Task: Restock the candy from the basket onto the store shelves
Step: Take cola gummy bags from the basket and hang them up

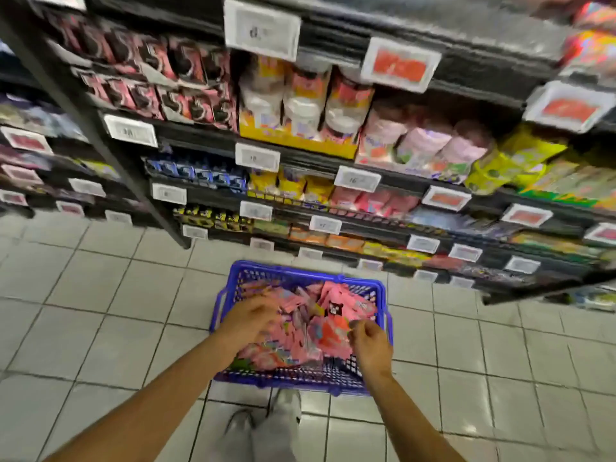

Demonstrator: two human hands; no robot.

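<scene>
One blue basket (301, 271) on the tiled floor (100, 311), heaped with pink candy packs (333, 335); count not possible, they overlap and blur. One pack, beyond the right fingers, shows a black bear-like face (333, 309); no brand or writing readable on any pack.

Left hand (250, 320) lies over the heap on the basket's left side, fingers spread forward and motion-blurred; whether they grip a pack cannot be told. Right hand (368, 341) is at the basket's right side, fingers curled, tips pinching the edge of a pink-and-orange pack (335, 333) that lies just left of them.

Beyond both sets of fingers stand the shelves (333, 168), several tiers, dark frame. Stock is blurred: pink-and-black boxes (160, 81) upper left, white tubs in a yellow tray (300, 105) in the middle, pink bags (423, 141), yellow-green bags (513, 161) to the right. Price tags (261, 28) line every shelf edge, some white, some with red panels; digits smeared, none legible.

Two grey shoes (266, 425) show nearer than the basket, between the forearms.
</scene>
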